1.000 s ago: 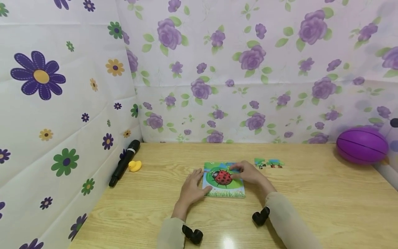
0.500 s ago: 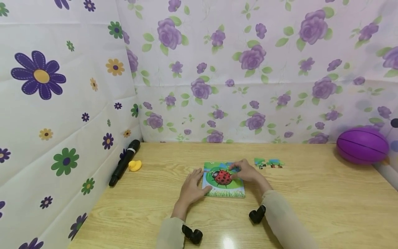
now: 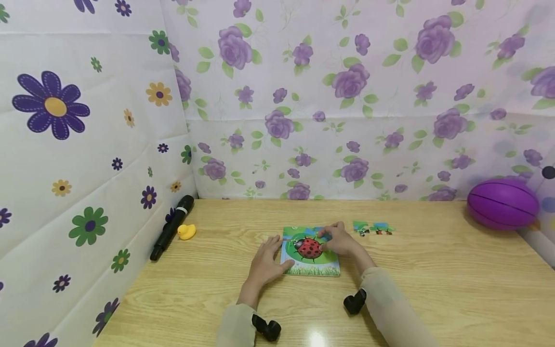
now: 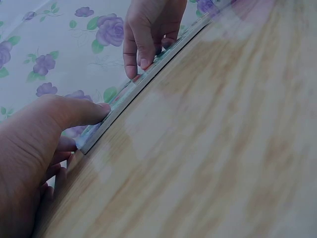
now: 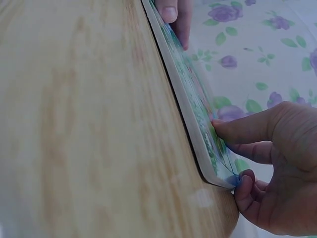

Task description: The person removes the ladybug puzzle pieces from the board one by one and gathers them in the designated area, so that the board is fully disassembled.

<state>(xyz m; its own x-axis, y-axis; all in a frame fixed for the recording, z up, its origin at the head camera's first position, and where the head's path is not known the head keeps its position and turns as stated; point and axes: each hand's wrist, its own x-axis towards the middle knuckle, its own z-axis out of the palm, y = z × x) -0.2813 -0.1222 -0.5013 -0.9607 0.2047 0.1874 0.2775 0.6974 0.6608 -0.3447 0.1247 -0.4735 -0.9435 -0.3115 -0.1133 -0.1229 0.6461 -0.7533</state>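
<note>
A square jigsaw puzzle [image 3: 310,250] with a red ladybug picture lies flat on the wooden table. My left hand [image 3: 264,262] rests at its lower left, fingers along the left edge; in the left wrist view the thumb [image 4: 94,112] presses on the puzzle's near rim. My right hand [image 3: 340,239] is over the right side, thumb and index finger spread about a puzzle piece [image 3: 326,242] mostly hidden under it. From the right wrist, the thumb [image 5: 228,128] touches the picture and the lower fingers curl at the corner. Loose puzzle pieces [image 3: 381,227] lie just beyond this hand.
A yellow rubber duck [image 3: 187,232] stands at the left beside a black microphone [image 3: 172,227] lying along the wall. At the far right sits a purple ball [image 3: 503,204]. Flowered sheets [image 3: 277,86] rise behind and to the left of the table [image 3: 433,279].
My right wrist and forearm have shifted slightly left, with the fingertips staying on the puzzle's right side. The left hand keeps its place.
</note>
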